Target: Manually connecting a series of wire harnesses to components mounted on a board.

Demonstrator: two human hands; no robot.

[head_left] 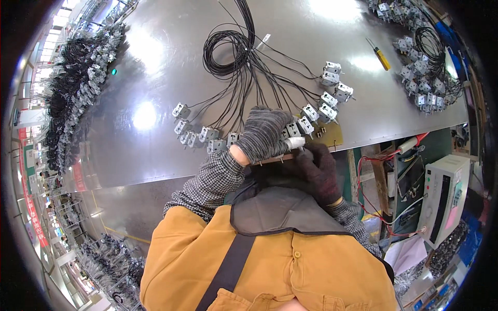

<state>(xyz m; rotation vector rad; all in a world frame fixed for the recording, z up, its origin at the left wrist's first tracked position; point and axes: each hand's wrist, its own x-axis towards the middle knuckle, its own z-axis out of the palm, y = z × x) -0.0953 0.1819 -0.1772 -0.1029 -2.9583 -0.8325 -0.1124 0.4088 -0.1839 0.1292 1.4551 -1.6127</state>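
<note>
Fingers of the grey-gloved left hand (263, 133) curl over small metal wired switch blocks (293, 129) at frame centre; the dark-gloved right hand (317, 171) pinches a white cylindrical tool (295, 142) just beside them on the steel tabletop (155, 72).

Scene brightly lit from overhead. Polished metal desk (155, 150) shows strong white glare patches at far centre, far left and middle left. Shadows soft and short. Central area sharp. Fisheye bending pronounced toward the rim; corners fall to black vignette, and edge detail is smeared.
</note>
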